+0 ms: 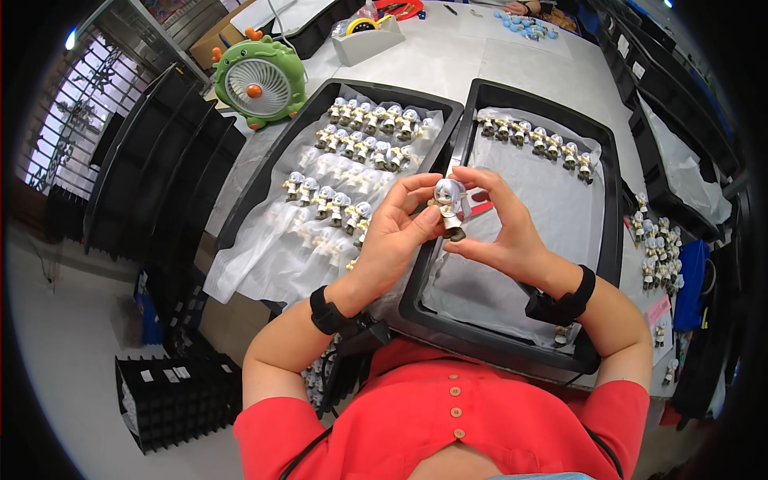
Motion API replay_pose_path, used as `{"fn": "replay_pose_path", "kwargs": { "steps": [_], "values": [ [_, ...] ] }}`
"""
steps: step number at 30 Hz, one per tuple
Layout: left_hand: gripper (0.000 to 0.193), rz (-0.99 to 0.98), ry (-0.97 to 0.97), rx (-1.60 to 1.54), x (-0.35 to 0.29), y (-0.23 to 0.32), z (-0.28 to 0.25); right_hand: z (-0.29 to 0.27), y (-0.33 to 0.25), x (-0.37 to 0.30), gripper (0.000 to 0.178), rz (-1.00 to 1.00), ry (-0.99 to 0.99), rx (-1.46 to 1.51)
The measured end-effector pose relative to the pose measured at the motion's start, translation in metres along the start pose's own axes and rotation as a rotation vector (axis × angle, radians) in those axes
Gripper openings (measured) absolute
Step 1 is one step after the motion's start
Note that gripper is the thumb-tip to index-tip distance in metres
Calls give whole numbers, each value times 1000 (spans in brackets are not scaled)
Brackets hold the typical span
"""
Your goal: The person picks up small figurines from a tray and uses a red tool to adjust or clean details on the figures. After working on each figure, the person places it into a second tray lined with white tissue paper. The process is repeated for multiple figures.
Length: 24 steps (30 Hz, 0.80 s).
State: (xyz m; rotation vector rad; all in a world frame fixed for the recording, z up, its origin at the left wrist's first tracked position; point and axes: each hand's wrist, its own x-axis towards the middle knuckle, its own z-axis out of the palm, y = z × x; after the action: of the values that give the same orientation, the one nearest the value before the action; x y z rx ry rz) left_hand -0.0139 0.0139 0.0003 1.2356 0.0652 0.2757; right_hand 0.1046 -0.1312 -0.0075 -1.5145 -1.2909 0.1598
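Note:
My left hand [398, 232] is closed on a small figurine [450, 210], with the thumb across its front. The figurine has pale lilac hair, a white outfit and dark boots, and is held tilted above the gap between two trays. My right hand [512, 228] curves around its other side, fingers and thumb spread apart. The right fingertips are near its head and the thumb is just below its boots; whether they touch it I cannot tell. Similar figurines [336, 204] lie in rows in the left tray [268, 180], partly under thin translucent sheeting.
The right tray [614, 208], lined with white sheeting, has one row of figurines [534, 140] along its far end. Loose figurines [660, 248] cluster on the table to the right. A green fan [254, 84] and a tape dispenser [368, 42] stand at the back. Black trays [144, 168] stack at left.

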Motion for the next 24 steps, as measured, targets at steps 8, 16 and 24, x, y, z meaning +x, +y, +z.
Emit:
{"fn": "replay_pose_path", "kwargs": {
  "steps": [8,16,24],
  "values": [
    [48,-203,-132,-125,-10,-10,3,14,-5,-1,76,-426,58,-322],
    [49,-235,-211,-351,0,-6,4,13,-6,-6,94,-93,15,7],
    [55,-225,-220,-337,3,-9,1,12,-3,-6,97,73,-38,162]
  ]
}}
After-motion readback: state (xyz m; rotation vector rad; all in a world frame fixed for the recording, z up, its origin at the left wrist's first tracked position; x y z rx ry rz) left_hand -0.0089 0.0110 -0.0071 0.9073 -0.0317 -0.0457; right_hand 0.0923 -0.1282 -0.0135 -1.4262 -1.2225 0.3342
